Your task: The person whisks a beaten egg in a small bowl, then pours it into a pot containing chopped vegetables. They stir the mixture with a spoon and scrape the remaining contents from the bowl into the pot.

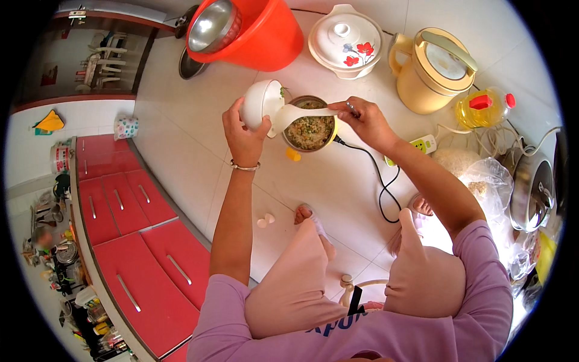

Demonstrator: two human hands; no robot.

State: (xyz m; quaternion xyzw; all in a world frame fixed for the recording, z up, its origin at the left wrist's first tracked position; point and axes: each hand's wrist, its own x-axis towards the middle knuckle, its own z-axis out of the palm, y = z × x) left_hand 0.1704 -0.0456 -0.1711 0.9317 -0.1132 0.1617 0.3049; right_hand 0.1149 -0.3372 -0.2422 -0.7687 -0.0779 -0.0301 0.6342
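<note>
My left hand (245, 131) grips a white bowl (258, 103), tilted so that its opening faces right. Bits of green show inside its rim. A white serving spoon (312, 112) is pinched by its handle in my right hand (362, 118); its broad head is at the bowl's lower rim. Beneath the spoon, a small electric pot (335, 131) with a yellow side stands on the floor. It holds a rice-like mixture (311, 133) with green and orange bits. The spoon hides part of this food. A black power cord (362, 149) runs from the pot's right side.
A red bucket (280, 38) with a metal bowl (212, 27), a lidded white casserole (344, 38), a yellow lidded jug (427, 81) and an oil bottle (481, 108) line the wall. Right lie a power strip (423, 144) and plastic bag (491, 181). Eggshells (266, 220) lie near my feet. Red cabinets (135, 271) stand left.
</note>
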